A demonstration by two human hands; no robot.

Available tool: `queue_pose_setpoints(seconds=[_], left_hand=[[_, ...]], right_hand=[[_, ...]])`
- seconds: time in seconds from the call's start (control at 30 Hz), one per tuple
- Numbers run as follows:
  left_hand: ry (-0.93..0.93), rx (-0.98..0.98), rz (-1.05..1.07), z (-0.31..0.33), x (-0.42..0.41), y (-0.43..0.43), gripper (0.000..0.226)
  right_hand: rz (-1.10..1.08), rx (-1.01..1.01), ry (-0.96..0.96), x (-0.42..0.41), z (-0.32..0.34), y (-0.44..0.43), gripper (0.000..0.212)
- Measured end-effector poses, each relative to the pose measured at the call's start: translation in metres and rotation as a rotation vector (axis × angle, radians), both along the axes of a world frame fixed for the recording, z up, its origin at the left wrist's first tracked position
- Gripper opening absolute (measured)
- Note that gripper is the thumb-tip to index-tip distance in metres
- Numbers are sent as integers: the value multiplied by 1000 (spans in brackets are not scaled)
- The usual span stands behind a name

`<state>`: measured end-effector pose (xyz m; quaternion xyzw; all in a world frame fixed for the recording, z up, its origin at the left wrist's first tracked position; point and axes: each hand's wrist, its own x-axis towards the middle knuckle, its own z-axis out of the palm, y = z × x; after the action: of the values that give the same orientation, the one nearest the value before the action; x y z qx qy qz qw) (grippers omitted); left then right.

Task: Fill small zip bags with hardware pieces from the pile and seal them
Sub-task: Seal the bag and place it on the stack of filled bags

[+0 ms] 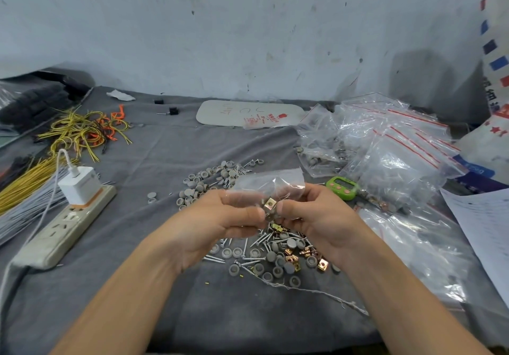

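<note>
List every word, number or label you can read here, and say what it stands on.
No text can be quoted with confidence.
White board: red handwriting and red print, too blurred.
Striped sack: dark characters, blurred and cut off.
Green timer: display too small.
Paper sheet: fine print, too small.
Blue label: pale lettering, blurred.

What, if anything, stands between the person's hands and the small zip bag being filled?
Nothing visible does. The left hand and right hand both pinch the small zip bag directly, above the hardware pile.
</note>
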<state>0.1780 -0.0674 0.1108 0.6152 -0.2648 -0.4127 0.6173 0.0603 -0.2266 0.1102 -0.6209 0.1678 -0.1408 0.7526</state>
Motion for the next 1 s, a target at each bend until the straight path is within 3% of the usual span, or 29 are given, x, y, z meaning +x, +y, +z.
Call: queue_pose_setpoints(seconds=[0.2, 0.47, 0.57, 0.73, 0.87, 1.0], left_hand=[[-171, 16, 111, 1, -1, -1, 30], [26, 2, 107, 4, 4, 2, 17], [129, -44, 72, 5, 6, 3, 27], [77, -46, 30, 4, 6, 1, 27], [-56, -9, 16, -2, 1, -2, 26], [-53, -13, 153, -3, -2, -7, 29]], right_hand=[[64, 49, -31, 0, 0, -1, 37], [70, 184, -36, 0, 1, -5, 27], [54, 165, -29, 0, 2, -7, 41], [30, 122, -8, -1, 2, -6, 47], [59, 80, 2, -2, 2, -4, 19], [54, 135, 8, -1, 4, -2, 16]])
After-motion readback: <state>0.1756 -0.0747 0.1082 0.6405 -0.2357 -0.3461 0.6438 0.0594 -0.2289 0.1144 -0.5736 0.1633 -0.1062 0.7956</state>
